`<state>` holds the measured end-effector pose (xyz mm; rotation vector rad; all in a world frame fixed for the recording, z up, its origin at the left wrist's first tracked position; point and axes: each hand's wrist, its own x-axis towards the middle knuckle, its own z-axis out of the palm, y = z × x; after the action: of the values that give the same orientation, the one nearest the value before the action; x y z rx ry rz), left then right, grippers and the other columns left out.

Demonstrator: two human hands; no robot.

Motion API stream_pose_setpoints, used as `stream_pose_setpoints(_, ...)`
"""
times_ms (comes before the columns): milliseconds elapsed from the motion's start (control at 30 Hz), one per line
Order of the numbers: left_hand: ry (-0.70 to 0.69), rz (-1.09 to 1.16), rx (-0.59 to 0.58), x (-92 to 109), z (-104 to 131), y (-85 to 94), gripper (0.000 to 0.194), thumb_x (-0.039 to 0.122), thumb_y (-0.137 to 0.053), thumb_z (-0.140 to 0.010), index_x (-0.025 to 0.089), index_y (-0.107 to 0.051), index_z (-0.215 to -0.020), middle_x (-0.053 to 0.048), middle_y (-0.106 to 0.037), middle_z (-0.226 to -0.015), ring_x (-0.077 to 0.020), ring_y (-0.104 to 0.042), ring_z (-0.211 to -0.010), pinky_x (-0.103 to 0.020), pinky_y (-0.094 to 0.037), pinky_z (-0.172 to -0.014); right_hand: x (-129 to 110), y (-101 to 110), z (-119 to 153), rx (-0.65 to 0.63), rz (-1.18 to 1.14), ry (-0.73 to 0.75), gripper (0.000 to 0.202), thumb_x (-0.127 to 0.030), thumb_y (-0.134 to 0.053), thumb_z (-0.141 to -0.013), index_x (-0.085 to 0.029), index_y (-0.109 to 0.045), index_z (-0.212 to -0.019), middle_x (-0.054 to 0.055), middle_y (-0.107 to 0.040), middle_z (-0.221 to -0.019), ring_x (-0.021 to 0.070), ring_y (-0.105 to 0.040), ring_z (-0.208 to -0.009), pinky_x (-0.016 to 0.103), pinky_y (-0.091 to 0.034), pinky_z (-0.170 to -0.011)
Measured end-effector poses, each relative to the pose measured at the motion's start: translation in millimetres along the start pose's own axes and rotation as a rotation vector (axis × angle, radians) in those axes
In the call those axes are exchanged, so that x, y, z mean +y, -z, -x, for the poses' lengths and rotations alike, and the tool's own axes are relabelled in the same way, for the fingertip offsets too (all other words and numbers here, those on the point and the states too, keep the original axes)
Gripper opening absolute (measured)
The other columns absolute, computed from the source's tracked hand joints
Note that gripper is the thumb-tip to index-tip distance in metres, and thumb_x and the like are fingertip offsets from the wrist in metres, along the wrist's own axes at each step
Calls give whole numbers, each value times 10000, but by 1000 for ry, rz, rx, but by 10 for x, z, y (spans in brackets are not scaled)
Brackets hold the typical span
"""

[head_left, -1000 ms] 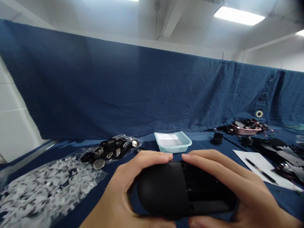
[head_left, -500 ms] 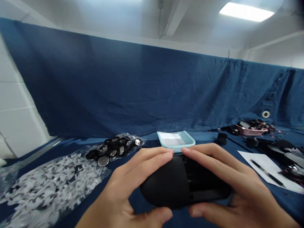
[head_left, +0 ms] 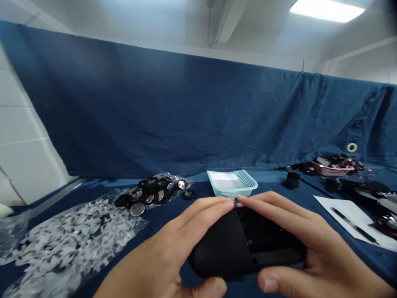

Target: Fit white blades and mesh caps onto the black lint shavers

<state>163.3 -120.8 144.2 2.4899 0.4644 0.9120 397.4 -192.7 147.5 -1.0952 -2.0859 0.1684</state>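
Note:
A black oval plastic housing [head_left: 220, 246] is held level between both hands, above the blue cloth. Its left part is smooth and matte; its right part is recessed and darker, with a small light mark inside. My left hand [head_left: 173, 244] grips the left end, fingers along the far edge and thumb at the near edge. Around the right end my right hand [head_left: 310, 244] is closed the same way, its thumb at the near side. The two sets of fingertips almost meet at the far edge. The underside of the housing is hidden.
Left lie a plastic bag of white cut pieces [head_left: 68, 240] and a pile of round black-and-silver parts [head_left: 151, 191]. A light blue basket [head_left: 234, 192] with paper stands behind the hands. Right are a pen [head_left: 353, 224] on white paper [head_left: 347, 207] and a pink basket [head_left: 331, 170] of small parts.
The housing and both hands have shifted slightly right and down in view. My right thumb sits a little farther right along the near edge. Both hands keep their hold.

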Motion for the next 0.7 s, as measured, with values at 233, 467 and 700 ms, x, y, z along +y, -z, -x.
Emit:
stream_pose_setpoints(233,36,4,28,-7,-35,-80,736,139,-666,-692,355,-427,-1354,8,-482,-1399,-257,-496,-1254,-358,-423,-1069,22,-39,-7,20,8,-5,614,-358,-732,-788,-324,-474,-1344,34,-568,-1163,154,-631,-975,175,-553,-790)
stream_pose_setpoints(467,43,53,31,-21,-41,-112,738,139,-659,-672,394,-458,-1335,44,-502,-1381,-264,-501,-1252,-353,-442,-1052,-14,-53,12,93,88,8,582,-435,-727,-777,-322,-531,-1314,33,-624,-1097,151,-669,-902,150,-564,-721)
stream_pose_setpoints(700,51,32,131,50,-2,-110,632,374,-771,-678,416,-530,-1260,44,-576,-1306,-263,-583,-1150,-329,-490,-985,71,-109,107,97,126,74,704,-463,-686,-799,-286,-409,-1422,73,-583,-1223,210,-664,-979,196,-582,-743)
